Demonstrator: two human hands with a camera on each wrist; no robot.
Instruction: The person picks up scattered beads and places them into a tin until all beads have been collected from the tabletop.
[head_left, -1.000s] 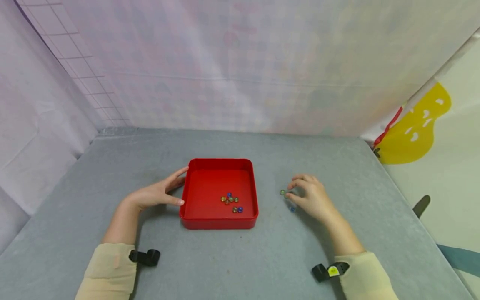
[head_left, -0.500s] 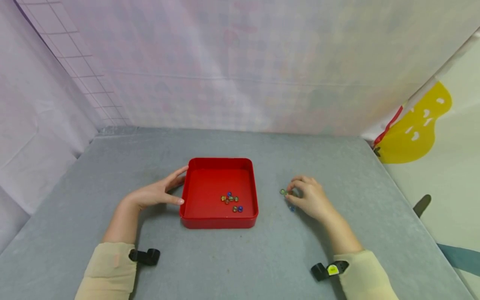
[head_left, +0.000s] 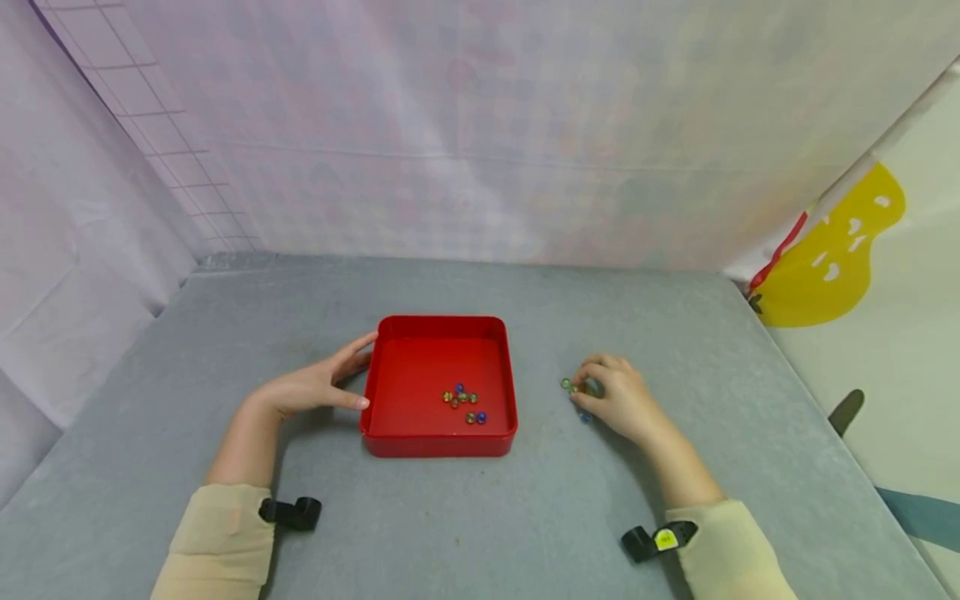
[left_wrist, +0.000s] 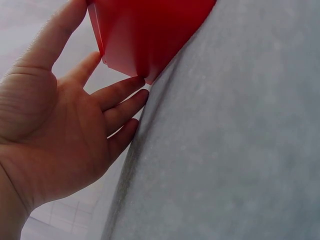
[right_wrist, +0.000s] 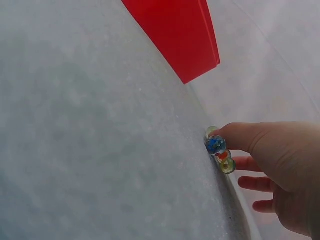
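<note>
A square red tray (head_left: 438, 446) stands on the grey table, with several glass marbles (head_left: 462, 397) lying on its floor toward the near right. My left hand (head_left: 318, 387) touches the tray's left side with thumb and fingers stretched out, palm away from the wall. To the right of the tray, my right hand (head_left: 618, 396) reaches down to the tabletop, thumb and forefinger tips brought together on a green marble. Close around those fingertips are other marbles: a green one (head_left: 566, 383) beyond, a blue one (right_wrist: 215, 145) nearer me, and a yellow-green one (right_wrist: 228, 165) by the forefinger.
A grey cloth (head_left: 450, 525) covers the table. Pale curtains (head_left: 480, 133) hang behind and at the left, and a printed sheet (head_left: 840, 250) with a yellow shape runs along the right edge. Black wrist cameras (head_left: 296, 514) sit on both sleeves.
The thumb and forefinger of my right hand have closed toward each other at the marbles, the hand dipping slightly. My left hand and the tray stay put.
</note>
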